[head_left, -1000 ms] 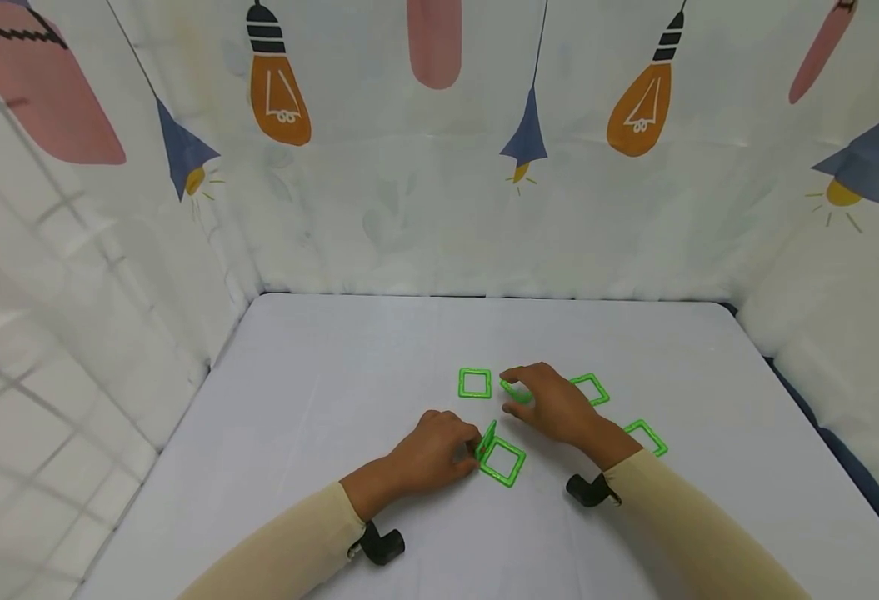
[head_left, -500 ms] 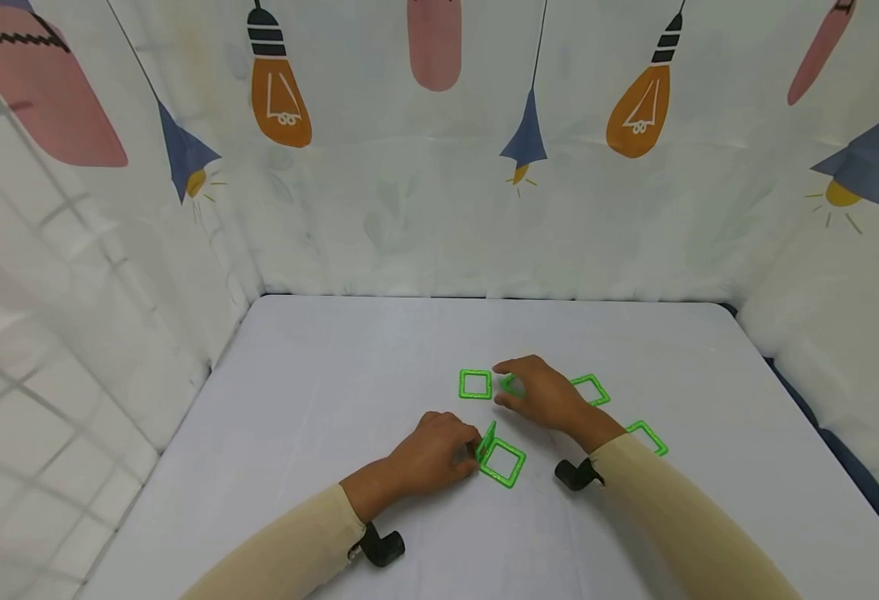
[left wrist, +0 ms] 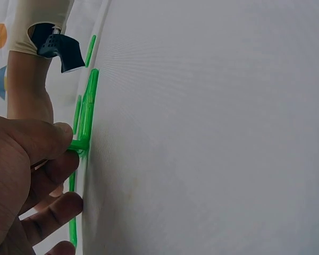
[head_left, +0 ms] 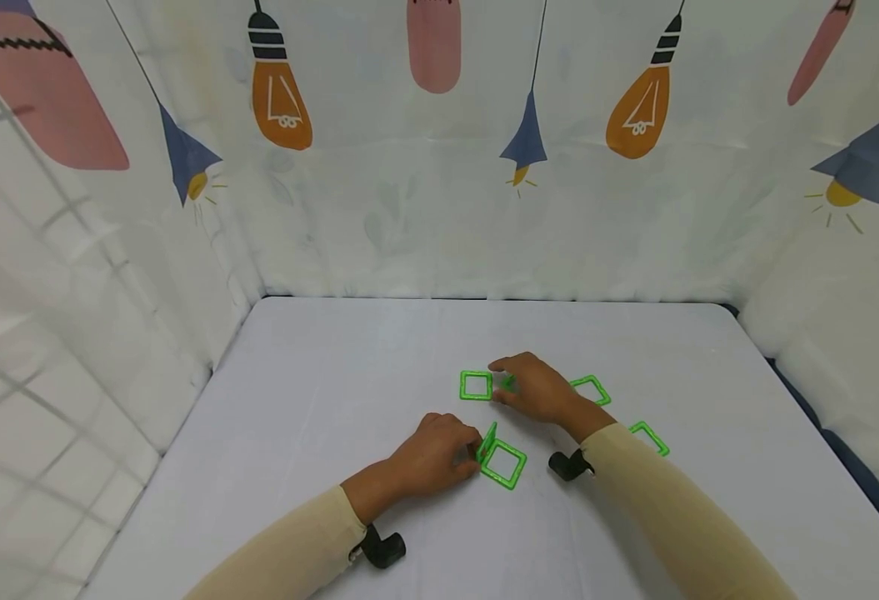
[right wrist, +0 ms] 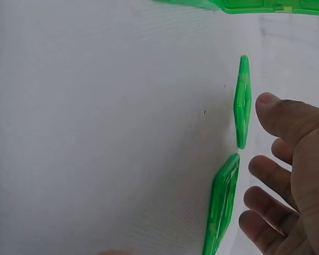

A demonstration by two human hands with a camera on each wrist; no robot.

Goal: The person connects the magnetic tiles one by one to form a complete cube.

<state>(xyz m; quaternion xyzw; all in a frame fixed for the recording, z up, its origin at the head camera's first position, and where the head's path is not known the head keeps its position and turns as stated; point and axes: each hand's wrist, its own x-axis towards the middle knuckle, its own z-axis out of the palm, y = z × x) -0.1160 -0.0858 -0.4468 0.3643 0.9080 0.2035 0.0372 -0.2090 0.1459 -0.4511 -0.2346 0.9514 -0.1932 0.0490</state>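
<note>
My left hand (head_left: 435,454) pinches a green square-frame magnetic tile (head_left: 488,439) that stands tilted up along the edge of a flat green tile (head_left: 519,472). In the left wrist view, thumb and fingertips hold the raised tile (left wrist: 78,144) where it meets the flat one (left wrist: 89,109). My right hand (head_left: 536,387) hovers with fingers spread over another green tile (head_left: 509,382), which it partly hides. Just left of its fingertips lies one more tile (head_left: 464,386). The right wrist view shows a gap between that hand (right wrist: 303,159) and the two nearby tiles.
Two more green tiles lie to the right, one (head_left: 600,390) behind the right wrist and one (head_left: 652,437) partly covered by the right forearm. The white table (head_left: 334,350) has fabric walls printed with lamps behind and beside it.
My right hand has shifted a little left and away from me, covering more of the tile beneath it. The left hand and its tile have stayed in place.
</note>
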